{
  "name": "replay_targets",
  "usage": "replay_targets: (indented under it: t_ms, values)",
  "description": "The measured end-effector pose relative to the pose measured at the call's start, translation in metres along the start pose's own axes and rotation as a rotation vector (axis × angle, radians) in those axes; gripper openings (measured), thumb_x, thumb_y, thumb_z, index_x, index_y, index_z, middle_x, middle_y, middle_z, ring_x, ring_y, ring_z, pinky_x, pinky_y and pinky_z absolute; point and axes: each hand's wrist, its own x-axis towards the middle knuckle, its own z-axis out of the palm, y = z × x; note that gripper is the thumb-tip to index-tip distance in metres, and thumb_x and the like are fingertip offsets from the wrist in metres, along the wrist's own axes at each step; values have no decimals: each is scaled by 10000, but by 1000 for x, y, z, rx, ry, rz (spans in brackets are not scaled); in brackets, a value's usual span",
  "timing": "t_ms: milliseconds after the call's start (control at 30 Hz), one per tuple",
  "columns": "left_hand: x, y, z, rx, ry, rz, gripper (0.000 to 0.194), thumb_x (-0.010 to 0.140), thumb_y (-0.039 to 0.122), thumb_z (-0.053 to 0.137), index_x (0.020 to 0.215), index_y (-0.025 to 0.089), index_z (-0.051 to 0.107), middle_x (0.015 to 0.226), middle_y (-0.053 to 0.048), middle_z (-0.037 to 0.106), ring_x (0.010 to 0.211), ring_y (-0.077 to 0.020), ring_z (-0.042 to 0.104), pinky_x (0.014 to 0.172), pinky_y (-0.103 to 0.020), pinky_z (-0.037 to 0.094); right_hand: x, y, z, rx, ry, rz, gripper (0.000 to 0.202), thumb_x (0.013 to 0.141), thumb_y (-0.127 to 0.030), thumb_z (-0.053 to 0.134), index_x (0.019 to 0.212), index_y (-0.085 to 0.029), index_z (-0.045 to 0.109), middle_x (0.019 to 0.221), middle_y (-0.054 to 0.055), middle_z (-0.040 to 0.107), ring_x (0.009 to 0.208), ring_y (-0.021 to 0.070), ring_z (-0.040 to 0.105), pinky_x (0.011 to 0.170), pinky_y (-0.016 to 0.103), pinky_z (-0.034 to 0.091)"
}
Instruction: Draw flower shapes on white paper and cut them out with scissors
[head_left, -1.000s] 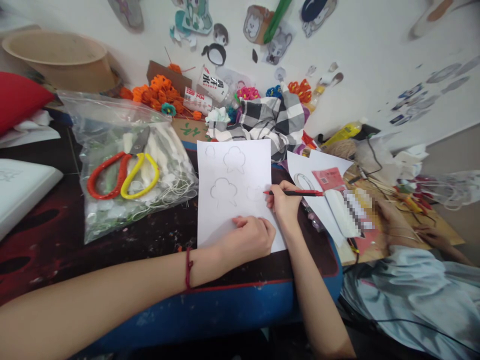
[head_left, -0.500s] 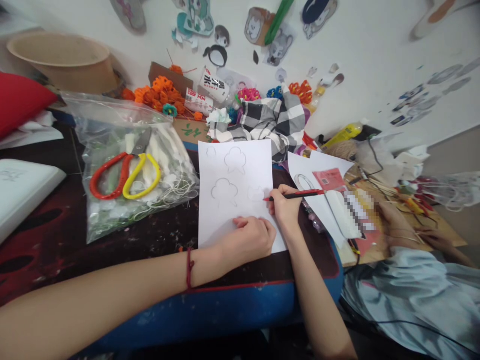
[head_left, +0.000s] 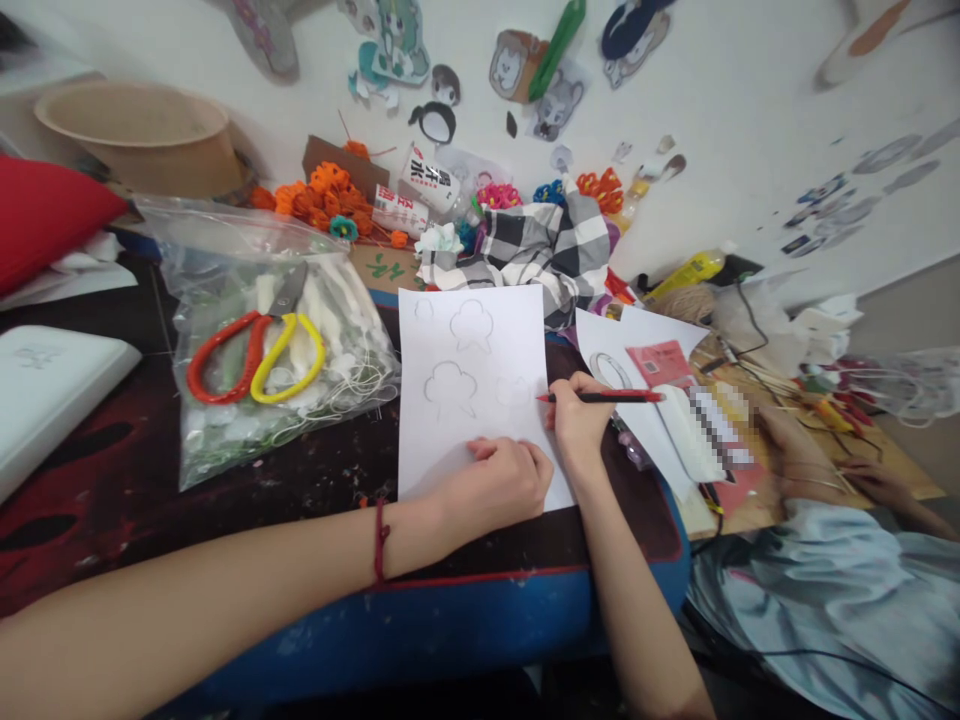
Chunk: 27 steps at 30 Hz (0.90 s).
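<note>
Plainly, the dark tabletop [head_left: 330, 468] carries a white sheet [head_left: 487, 420] close to its front edge, long axis running straight back. Across its lower part rests the left hand [head_left: 504, 480], fingers loosely folded in, nothing visible in them. At the sheet's right edge, the right hand [head_left: 581, 420] pinches a red-and-black pen [head_left: 619, 396] that lies nearly level, tip pointing left. From that tip a faint sketch [head_left: 514, 391] sits just to the left, on the right half of the sheet, so the right hand is slightly the nearer. Compared with half a second ago, the tip stands farther from the sketch and the pen has lost its slant.
</note>
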Motion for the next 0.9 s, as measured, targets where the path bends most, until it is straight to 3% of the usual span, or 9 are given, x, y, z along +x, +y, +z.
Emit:
replay_targets:
  t_ms: [100,267,500,700,900]
  values:
    - [1,0,-1,-2,-4,1,236,795,6,471,975,76,607,599,-34,607,483,-182,577,462,-307,413,2,-5,-3,-11,97,-54,297,736,-135,534,514,-248,373,400,-87,437,376,99,430,444,237,399]
    - [3,-7,-3,-44,20,59,225,836,34,439,980,66,610,586,-40,609,452,-178,567,434,-302,397,-1,-18,-11,-23,128,-99,303,783,-208,586,540,-244,407,433,-79,483,409,109,463,483,247,414]
    - [5,-14,-1,-209,225,285,226,867,59,434,1013,49,607,589,-50,628,417,-165,552,388,-297,374,-5,-18,-19,8,11,-52,329,797,-240,592,545,-248,380,416,-82,458,370,103,426,399,238,352]
    - [8,-13,-2,-258,247,281,183,876,86,464,966,44,618,581,-42,614,425,-154,546,384,-288,355,-7,-10,-12,22,-211,51,303,801,-241,596,553,-236,422,406,-75,483,334,101,435,347,218,324]
    - [8,-12,-2,-241,234,282,190,901,95,446,962,61,623,562,-27,598,423,-140,513,401,-276,324,-9,-9,-9,23,-206,55,289,796,-206,568,563,-234,400,420,-84,482,341,87,432,353,200,322]
